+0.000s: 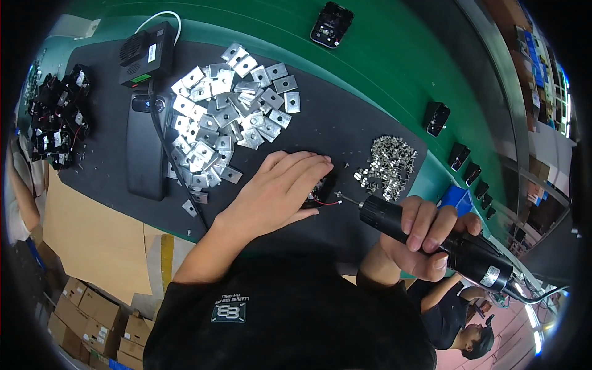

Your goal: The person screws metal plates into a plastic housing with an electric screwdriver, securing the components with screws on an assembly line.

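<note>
My left hand [271,188] lies over a small black device housing [316,192] on the dark mat, fingers together and curled round it, so most of the housing is hidden. A thin red wire pokes out on its right side. My right hand [422,240] is wrapped round a black electric screwdriver [481,265], held at a slant with its bit toward the housing but apart from it. Something small and silvery, apparently a screw [338,194], is at the bit's tip. Beyond the tip lies a heap of small silver screws [393,161].
Square metal plates with holes [228,117] are piled at the back left, beside a black power unit [147,55] and a long black case [145,154]. Black assemblies [58,117] cluster far left. Several black housings [332,26] line the green belt [394,68]. Another person [453,314] works at lower right.
</note>
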Action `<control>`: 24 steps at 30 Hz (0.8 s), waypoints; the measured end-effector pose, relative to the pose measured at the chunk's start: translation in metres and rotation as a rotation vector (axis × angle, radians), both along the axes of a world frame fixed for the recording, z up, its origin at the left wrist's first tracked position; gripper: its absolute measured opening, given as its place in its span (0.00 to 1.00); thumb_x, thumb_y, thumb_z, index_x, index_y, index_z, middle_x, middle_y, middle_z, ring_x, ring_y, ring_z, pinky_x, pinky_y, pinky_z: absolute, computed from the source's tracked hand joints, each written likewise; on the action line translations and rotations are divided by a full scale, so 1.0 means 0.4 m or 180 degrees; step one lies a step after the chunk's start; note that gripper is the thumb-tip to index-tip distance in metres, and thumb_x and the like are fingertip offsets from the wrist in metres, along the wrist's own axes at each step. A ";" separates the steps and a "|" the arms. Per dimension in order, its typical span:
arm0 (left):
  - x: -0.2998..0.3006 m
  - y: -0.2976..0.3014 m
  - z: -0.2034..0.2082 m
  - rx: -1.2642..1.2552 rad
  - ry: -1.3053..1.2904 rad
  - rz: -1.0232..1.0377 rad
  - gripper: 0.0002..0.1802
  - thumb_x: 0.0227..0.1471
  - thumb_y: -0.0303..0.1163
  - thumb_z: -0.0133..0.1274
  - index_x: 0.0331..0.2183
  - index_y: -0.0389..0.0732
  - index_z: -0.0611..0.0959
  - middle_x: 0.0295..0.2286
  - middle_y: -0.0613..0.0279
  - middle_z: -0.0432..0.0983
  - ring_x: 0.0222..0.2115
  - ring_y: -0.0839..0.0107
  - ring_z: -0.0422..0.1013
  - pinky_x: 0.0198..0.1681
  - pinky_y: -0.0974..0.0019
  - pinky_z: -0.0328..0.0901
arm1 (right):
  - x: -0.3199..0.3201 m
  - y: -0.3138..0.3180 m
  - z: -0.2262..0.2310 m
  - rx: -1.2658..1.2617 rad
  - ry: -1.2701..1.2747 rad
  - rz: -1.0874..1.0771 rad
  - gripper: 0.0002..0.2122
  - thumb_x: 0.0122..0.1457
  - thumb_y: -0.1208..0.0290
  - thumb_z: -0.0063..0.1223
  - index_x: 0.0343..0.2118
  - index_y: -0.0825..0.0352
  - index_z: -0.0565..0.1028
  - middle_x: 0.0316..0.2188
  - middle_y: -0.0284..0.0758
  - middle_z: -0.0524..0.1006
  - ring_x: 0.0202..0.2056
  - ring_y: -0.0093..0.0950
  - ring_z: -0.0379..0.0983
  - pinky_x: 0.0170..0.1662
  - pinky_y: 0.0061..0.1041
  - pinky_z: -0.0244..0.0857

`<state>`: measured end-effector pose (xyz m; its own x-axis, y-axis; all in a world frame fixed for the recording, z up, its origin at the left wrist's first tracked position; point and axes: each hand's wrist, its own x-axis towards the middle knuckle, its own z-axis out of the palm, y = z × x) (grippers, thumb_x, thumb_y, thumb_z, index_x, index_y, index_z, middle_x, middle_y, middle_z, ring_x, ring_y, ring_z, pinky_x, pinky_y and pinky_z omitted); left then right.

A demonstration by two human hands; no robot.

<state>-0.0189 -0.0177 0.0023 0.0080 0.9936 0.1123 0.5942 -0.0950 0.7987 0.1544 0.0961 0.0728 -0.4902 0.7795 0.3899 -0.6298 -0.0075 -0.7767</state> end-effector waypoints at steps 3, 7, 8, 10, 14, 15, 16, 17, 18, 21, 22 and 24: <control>-0.004 -0.001 -0.001 0.0072 -0.0058 0.0117 0.37 0.34 0.40 0.66 0.48 0.39 0.72 0.46 0.58 0.70 0.48 0.60 0.66 0.49 0.59 0.59 | -0.022 -0.007 -0.008 0.0073 -0.0024 0.0072 0.24 0.53 0.71 0.57 0.52 0.56 0.62 0.24 0.25 0.67 0.24 0.19 0.67 0.33 0.21 0.58; -0.006 0.011 -0.001 0.0123 -0.0099 0.0162 0.38 0.32 0.40 0.66 0.48 0.40 0.73 0.44 0.58 0.71 0.46 0.59 0.67 0.49 0.59 0.60 | -0.040 -0.011 -0.014 0.0121 -0.0120 0.0141 0.21 0.54 0.70 0.57 0.49 0.56 0.62 0.24 0.25 0.67 0.24 0.19 0.66 0.32 0.21 0.58; -0.006 0.013 -0.002 0.0145 -0.0116 0.0188 0.38 0.33 0.41 0.66 0.49 0.40 0.73 0.44 0.58 0.71 0.45 0.59 0.67 0.49 0.59 0.61 | -0.046 -0.013 -0.014 0.0121 -0.0133 0.0135 0.21 0.54 0.70 0.57 0.49 0.56 0.62 0.24 0.25 0.67 0.24 0.19 0.66 0.32 0.21 0.58; -0.007 0.013 -0.002 0.0153 -0.0130 0.0225 0.38 0.33 0.41 0.66 0.49 0.40 0.73 0.43 0.58 0.71 0.45 0.59 0.67 0.49 0.59 0.61 | -0.056 -0.017 -0.015 0.0073 -0.0155 0.0096 0.20 0.54 0.71 0.56 0.48 0.57 0.62 0.23 0.25 0.66 0.23 0.19 0.66 0.32 0.22 0.58; -0.010 0.013 -0.002 0.0128 -0.0164 0.0236 0.38 0.33 0.41 0.66 0.49 0.40 0.73 0.43 0.58 0.71 0.44 0.58 0.67 0.48 0.58 0.61 | -0.065 -0.016 -0.021 0.0068 -0.0170 0.0129 0.19 0.54 0.72 0.56 0.47 0.56 0.62 0.23 0.26 0.66 0.23 0.19 0.66 0.32 0.22 0.58; -0.010 0.013 -0.002 0.0121 -0.0161 0.0240 0.38 0.33 0.42 0.65 0.49 0.40 0.73 0.43 0.58 0.71 0.44 0.58 0.67 0.48 0.58 0.61 | -0.067 -0.017 -0.022 0.0066 -0.0172 0.0090 0.19 0.54 0.72 0.57 0.47 0.56 0.62 0.23 0.26 0.66 0.23 0.19 0.66 0.32 0.22 0.58; -0.010 0.013 -0.002 0.0118 -0.0165 0.0243 0.38 0.33 0.42 0.65 0.49 0.40 0.73 0.43 0.58 0.71 0.44 0.58 0.67 0.48 0.58 0.61 | -0.069 -0.018 -0.023 0.0064 -0.0173 0.0050 0.20 0.53 0.72 0.57 0.47 0.56 0.62 0.23 0.26 0.66 0.23 0.19 0.66 0.32 0.22 0.58; -0.010 0.013 -0.002 0.0122 -0.0164 0.0241 0.38 0.33 0.42 0.65 0.49 0.40 0.73 0.43 0.58 0.71 0.44 0.58 0.67 0.48 0.58 0.61 | -0.069 -0.018 -0.023 0.0061 -0.0177 0.0053 0.20 0.53 0.72 0.57 0.47 0.56 0.62 0.23 0.26 0.66 0.23 0.19 0.66 0.32 0.22 0.58; -0.009 0.012 -0.003 0.0127 -0.0165 0.0241 0.38 0.33 0.42 0.65 0.49 0.40 0.73 0.43 0.58 0.70 0.44 0.58 0.67 0.48 0.58 0.61 | -0.069 -0.019 -0.023 0.0057 -0.0189 0.0063 0.20 0.53 0.72 0.57 0.47 0.56 0.62 0.23 0.26 0.67 0.23 0.20 0.66 0.31 0.22 0.58; -0.009 0.011 -0.004 0.0125 -0.0174 0.0239 0.38 0.34 0.42 0.65 0.49 0.40 0.73 0.43 0.58 0.70 0.44 0.58 0.67 0.48 0.58 0.61 | -0.069 -0.020 -0.022 0.0046 -0.0219 0.0068 0.20 0.53 0.72 0.57 0.47 0.56 0.62 0.23 0.26 0.67 0.23 0.20 0.66 0.31 0.22 0.58; -0.009 0.012 -0.004 0.0122 -0.0181 0.0243 0.38 0.34 0.42 0.65 0.49 0.40 0.73 0.43 0.58 0.70 0.44 0.58 0.67 0.48 0.58 0.61 | -0.068 -0.021 -0.023 0.0043 -0.0233 0.0058 0.20 0.53 0.72 0.57 0.47 0.56 0.62 0.23 0.26 0.67 0.23 0.20 0.66 0.31 0.22 0.58; -0.009 0.012 -0.005 0.0120 -0.0192 0.0214 0.38 0.33 0.43 0.65 0.49 0.40 0.73 0.43 0.58 0.70 0.44 0.58 0.67 0.48 0.58 0.61 | -0.069 -0.023 -0.032 0.0069 -0.0208 -0.0062 0.20 0.53 0.71 0.58 0.45 0.56 0.60 0.22 0.27 0.67 0.21 0.21 0.66 0.29 0.23 0.60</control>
<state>-0.0225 -0.0128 0.0004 -0.0664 0.9868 0.1479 0.5512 -0.0873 0.8298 0.1268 0.0870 0.0598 -0.5000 0.7808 0.3746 -0.5776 0.0216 -0.8160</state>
